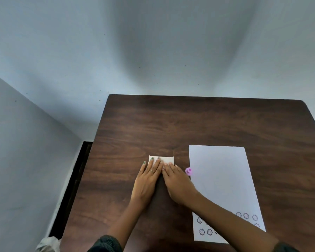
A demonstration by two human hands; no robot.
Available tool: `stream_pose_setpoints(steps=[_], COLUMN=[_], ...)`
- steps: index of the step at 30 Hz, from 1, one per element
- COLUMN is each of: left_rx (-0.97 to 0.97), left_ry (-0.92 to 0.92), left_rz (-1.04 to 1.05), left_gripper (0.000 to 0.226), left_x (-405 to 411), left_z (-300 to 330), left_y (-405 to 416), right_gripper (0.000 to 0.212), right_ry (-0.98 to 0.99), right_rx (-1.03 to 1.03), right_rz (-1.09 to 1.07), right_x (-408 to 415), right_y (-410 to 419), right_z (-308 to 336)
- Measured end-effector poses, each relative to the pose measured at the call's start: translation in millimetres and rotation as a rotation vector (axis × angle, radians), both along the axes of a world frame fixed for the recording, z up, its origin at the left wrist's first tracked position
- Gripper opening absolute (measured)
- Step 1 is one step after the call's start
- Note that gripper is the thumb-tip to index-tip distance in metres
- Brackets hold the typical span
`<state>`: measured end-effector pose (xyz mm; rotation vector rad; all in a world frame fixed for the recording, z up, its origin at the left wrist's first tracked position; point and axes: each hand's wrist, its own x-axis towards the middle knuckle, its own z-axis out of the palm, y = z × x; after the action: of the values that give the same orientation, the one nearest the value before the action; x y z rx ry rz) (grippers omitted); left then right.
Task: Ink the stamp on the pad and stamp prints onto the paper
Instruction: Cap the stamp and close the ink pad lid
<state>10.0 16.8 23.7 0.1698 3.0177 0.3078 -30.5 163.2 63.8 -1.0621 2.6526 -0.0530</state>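
Both hands — left hand [146, 180] and right hand [176, 184] — rest fingers flat and extended on the white ink pad [166, 159] (lid seemingly closed), gripping nothing — steady it, open evenly; pink stamp [189, 170] lies beside the paper [222, 179].

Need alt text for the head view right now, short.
Both hands, left hand and right hand, rest on a small white box on a dark wooden table. A pink stamp lies at the left edge of a paper with round prints along its near end.

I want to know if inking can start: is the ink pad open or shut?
Cannot tell. Both hands, left hand and right hand, cover most of the small white ink pad; no inked surface shows.
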Motion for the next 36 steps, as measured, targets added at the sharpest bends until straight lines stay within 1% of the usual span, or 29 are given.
stream_pose_setpoints(steps=[3,10,11,13,15,16,17,18,21,23,26,28,31,34,36], left_rx=[0.005,0.040,0.046,0.052,0.052,0.057,0.069,0.084,0.112,0.121,0.124,0.120,0.111,0.112,0.109], left_ry=[-0.002,0.043,0.048,0.063,0.069,0.072,0.073,0.074,0.064,0.059,0.054,0.055,0.053,0.050,0.049], left_rz=[0.003,-0.018,-0.023,-0.029,-0.024,-0.017,-0.009,-0.001,0.015,0.025,0.033,0.037,0.040,0.041,0.044], left_gripper=[0.049,0.050,0.050,0.051,0.052,0.052,0.053,0.053,0.053,0.053,0.053,0.053,0.054,0.055,0.055], left_x=[-16.8,-35.7,-35.3,-35.5,-35.6,-35.6,-35.6,-35.3,-34.1,-34.0,-33.3,-33.5,-33.5,-33.1,-32.9], left_z=[-0.8,-9.6,-9.9,-10.5,-10.8,-11.0,-11.2,-11.3,-12.0,-12.1,-12.2,-11.4,-10.1,-10.5,-11.7], left_y=[-2.8,-4.6,-5.7,-8.0,-8.6,-8.0,-7.3,-6.6,-4.2,-3.3,-2.7,-2.8,-2.1,-1.8,-1.9], right_gripper=[0.063,0.058,0.055,0.047,0.036,0.030,0.027,0.026,0.034,0.037,0.022,0.017,0.016,0.021,0.023], right_ry=[0.015,-0.094,-0.128,-0.186,-0.131,-0.100,-0.102,-0.147,-0.356,-0.395,-0.353,-0.341,-0.344,-0.332,-0.301], right_rx=[0.024,0.027,-0.019,-0.196,-0.392,-0.447,-0.459,-0.408,-0.070,0.034,0.054,0.067,0.048,0.003,-0.068], right_rz=[0.040,0.026,0.009,-0.104,-0.262,-0.337,-0.387,-0.415,-0.406,-0.415,-0.427,-0.469,-0.506,-0.595,-0.616], right_x=[-18.4,-42.7,-44.9,-52.1,-62.3,-67.6,-72.4,-76.8,-80.9,-74.8,-66.5,-65.9,-71.6,-86.8,-95.4], right_y=[-4.1,-7.4,-7.5,-2.8,7.6,14.4,21.9,28.8,39.4,39.3,34.2,32.4,29.2,23.1,18.6], right_z=[1.6,5.0,7.8,15.4,24.2,29.9,36.7,44.1,56.0,54.3,41.1,32.5,23.3,24.6,25.7])
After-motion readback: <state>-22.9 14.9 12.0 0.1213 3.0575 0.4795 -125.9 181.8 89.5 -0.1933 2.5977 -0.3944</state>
